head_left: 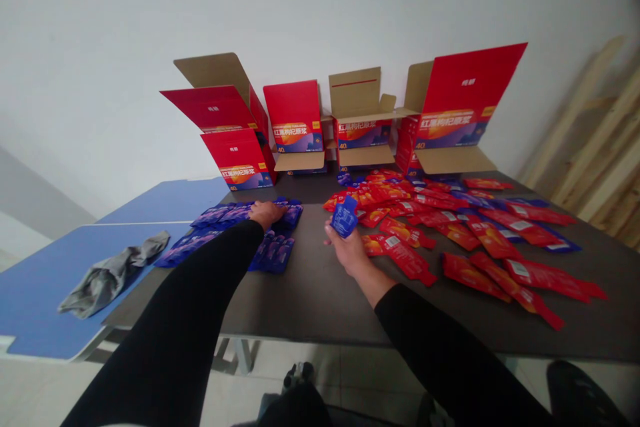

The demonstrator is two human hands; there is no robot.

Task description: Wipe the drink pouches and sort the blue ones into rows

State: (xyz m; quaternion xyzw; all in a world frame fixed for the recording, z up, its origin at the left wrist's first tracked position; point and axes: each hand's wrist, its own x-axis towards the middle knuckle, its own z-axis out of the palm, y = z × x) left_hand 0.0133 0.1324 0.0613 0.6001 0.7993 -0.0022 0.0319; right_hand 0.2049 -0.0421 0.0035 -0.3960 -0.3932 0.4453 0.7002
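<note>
My right hand [350, 252] is closed round a blue pouch [345, 217] with a narrow neck, held up above the dark table, its neck pointing up. Over on the left, my left hand [267, 213] rests on the rows of blue pouches [275, 253], its fingers stretched out over them; some fingertips are hard to make out. These pouches lie side by side in overlapping rows. To the right of my right hand spreads a loose heap of red pouches [410, 257], with some blue ones among them.
Along the wall stand open red cartons: a left stack [245, 160], two middle ones [295, 127] and a large right one [450, 117] with its flaps out. A grey cloth [115, 277] lies on the blue table [40, 280] at left. Wooden slats [595, 127] lean at right.
</note>
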